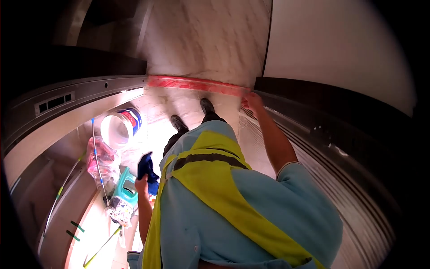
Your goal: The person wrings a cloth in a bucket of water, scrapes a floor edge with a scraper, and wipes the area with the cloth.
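Observation:
My left hand (pixel 142 184) is closed around a dark blue cloth (pixel 147 168), which hangs bunched beside my body. My right hand (pixel 254 102) reaches out to the door frame (pixel 277 105), at the right end of a red strip (pixel 197 84) across the floor of the doorway. Its fingers are curled, with a bit of red beneath them. What they hold, if anything, I cannot make out.
To the left stand a white, blue and red bucket (pixel 117 130), a plastic bag (pixel 102 161) and a teal stool (pixel 125 190) with rags. Long poles (pixel 96 157) lean there. My shoes (pixel 207 106) are close to the strip; a ribbed panel (pixel 313 179) runs along the right.

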Demonstrator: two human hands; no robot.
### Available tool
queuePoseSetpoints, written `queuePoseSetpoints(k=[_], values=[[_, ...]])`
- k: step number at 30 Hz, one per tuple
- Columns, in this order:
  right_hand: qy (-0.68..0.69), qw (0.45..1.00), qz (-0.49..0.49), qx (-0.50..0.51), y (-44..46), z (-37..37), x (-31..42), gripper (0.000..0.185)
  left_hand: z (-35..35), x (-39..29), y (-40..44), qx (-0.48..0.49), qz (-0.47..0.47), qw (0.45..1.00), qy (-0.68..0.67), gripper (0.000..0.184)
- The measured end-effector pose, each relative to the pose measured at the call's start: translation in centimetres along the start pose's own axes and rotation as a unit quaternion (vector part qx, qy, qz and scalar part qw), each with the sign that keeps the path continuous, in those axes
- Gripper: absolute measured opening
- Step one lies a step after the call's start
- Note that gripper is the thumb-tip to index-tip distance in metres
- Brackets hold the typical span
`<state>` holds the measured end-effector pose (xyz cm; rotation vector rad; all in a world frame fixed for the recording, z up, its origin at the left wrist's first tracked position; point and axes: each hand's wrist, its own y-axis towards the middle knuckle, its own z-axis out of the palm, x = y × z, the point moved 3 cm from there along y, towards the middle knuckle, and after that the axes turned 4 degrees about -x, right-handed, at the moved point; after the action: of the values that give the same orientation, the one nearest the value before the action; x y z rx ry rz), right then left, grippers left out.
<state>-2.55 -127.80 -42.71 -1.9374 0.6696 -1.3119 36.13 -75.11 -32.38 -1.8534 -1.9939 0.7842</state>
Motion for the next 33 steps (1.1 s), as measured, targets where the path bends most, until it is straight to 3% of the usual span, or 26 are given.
queuePoseSetpoints(k=[3,4,7,8,10,11,14,16,21,24,25,28,29,30,32,33], values=[[-0.011,0.998,-0.005,0.060,2.0,-1.4,0.7,0.017,2.8,3.3,-4.1,0.084,-0.097,0.992,0.011,0.057],[-0.019,0.997,0.016,0.074,1.9,-1.9,0.6,0.018,5.8,7.5,-4.5,0.034,-0.163,0.984,-0.070,0.057],[-0.098,0.987,0.112,0.054,3.1,-4.0,-2.8,0.020,8.7,10.2,-8.1,0.061,-0.251,0.956,-0.142,0.052],[-0.085,0.978,0.155,0.115,4.9,-5.3,-5.7,0.020,9.5,10.4,-9.5,0.069,-0.288,0.928,-0.227,0.051],[-0.079,0.946,0.233,0.209,9.4,-8.4,-11.2,0.020,11.4,11.5,-11.1,0.087,-0.263,0.915,-0.292,0.049],[-0.086,0.929,0.267,0.241,10.6,-9.1,-12.7,0.020,12.0,11.2,-12.0,0.059,-0.277,0.921,-0.268,0.048],[-0.262,0.943,0.184,0.096,7.8,-6.8,-8.3,0.020,13.4,10.1,-13.9,0.066,-0.275,0.925,-0.253,0.048],[-0.280,0.942,0.154,0.102,7.7,-4.3,-5.7,0.021,10.1,4.4,-16.4,0.075,-0.297,0.924,-0.231,0.050],[-0.294,0.942,-0.012,0.162,5.6,3.4,2.5,0.019,13.4,8.6,-16.5,0.061,-0.295,0.916,-0.264,0.053],[-0.339,0.918,-0.088,0.186,5.7,7.1,4.1,0.019,13.9,10.4,-16.8,0.017,-0.285,0.917,-0.280,0.056],[-0.433,0.836,-0.241,0.236,5.3,8.0,4.5,0.021,15.0,12.1,-16.2,0.024,-0.275,0.923,-0.267,0.055],[-0.328,0.914,-0.093,0.221,3.2,10.8,1.6,0.023,14.6,13.4,-18.0,0.017,-0.307,0.915,-0.259,0.053],[-0.365,0.901,-0.081,0.221,2.1,11.8,0.8,0.023,17.8,16.4,-17.4,0.017,-0.318,0.907,-0.275,0.053],[-0.421,0.841,-0.096,0.325,4.3,11.8,-0.5,0.025,17.7,17.0,-17.9,0.017,-0.324,0.901,-0.290,0.051],[-0.231,0.937,0.079,0.251,9.6,12.1,-7.0,0.019,18.9,18.9,-17.9,0.029,-0.354,0.880,-0.315,0.050],[-0.294,0.926,0.063,0.227,7.5,13.3,-6.8,0.019,20.2,20.3,-18.1,0.015,-0.378,0.864,-0.331,0.052]])
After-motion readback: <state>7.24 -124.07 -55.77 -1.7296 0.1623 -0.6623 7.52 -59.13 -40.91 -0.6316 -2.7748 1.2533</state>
